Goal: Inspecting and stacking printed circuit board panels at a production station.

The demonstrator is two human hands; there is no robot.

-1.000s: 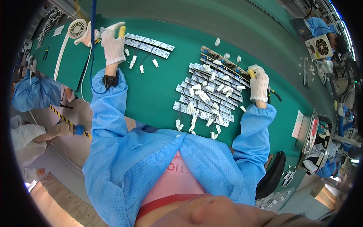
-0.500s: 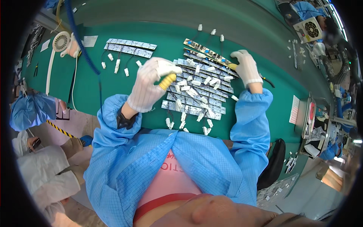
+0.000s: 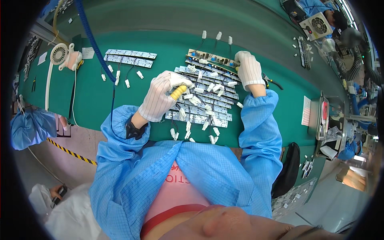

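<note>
Nearest the camera are the person's blue smock sleeves, rising from the lower edge toward a green tabletop [image 3: 100,96]. The left hand [image 3: 160,98], in a white striped glove, has its grip closed around a yellow-handled tool [image 3: 179,91]; the handle's end shows between the fingers, while the working tip is hidden. That hand hovers over the near left part of a pile of long circuit strips [image 3: 200,108] lying overlapped at the middle of the tabletop, with small white connectors [image 3: 188,127] on short wires scattered over and just in front of them.

Farther out, the right hand [image 3: 249,70], also gloved, rests on the far right end of the pile, its fingers curled down against a green circuit board [image 3: 210,59] that lies along the far edge of the strips; whether its grip truly closes on the board cannot be told. Just beside the right wrist lies a dark hand tool [image 3: 273,82].

To the far left, two more circuit strips [image 3: 130,57] lie side by side, well apart from the pile, with loose white connectors near them. A blue hose [image 3: 93,40] crosses above them, and a small white fan [image 3: 61,54] stands at the tabletop's left.
</note>
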